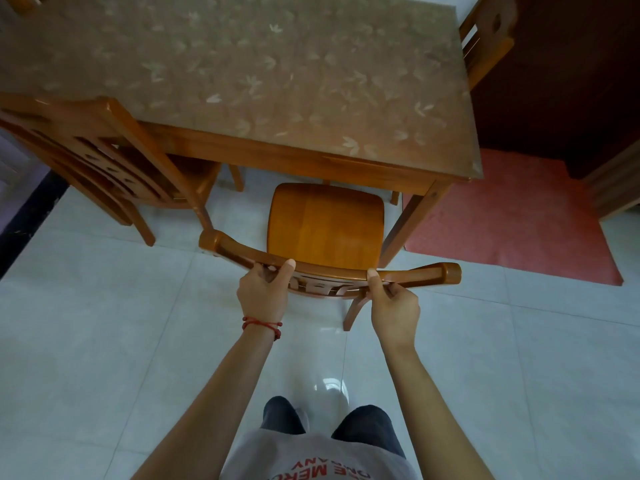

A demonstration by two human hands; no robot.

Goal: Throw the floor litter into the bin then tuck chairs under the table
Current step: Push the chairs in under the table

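A wooden chair (325,226) stands in front of me, its seat partly under the near edge of the table (294,157). The table has a brown leaf-patterned top. My left hand (265,291) grips the chair's curved top rail left of centre, thumb on top. My right hand (394,308) grips the same rail right of centre. No litter or bin is in view.
A second wooden chair (104,157) stands at the table's left, its seat mostly under the table. A third chair (485,39) shows at the table's far right. A red mat (519,216) lies on the pale tiled floor (104,323) to the right.
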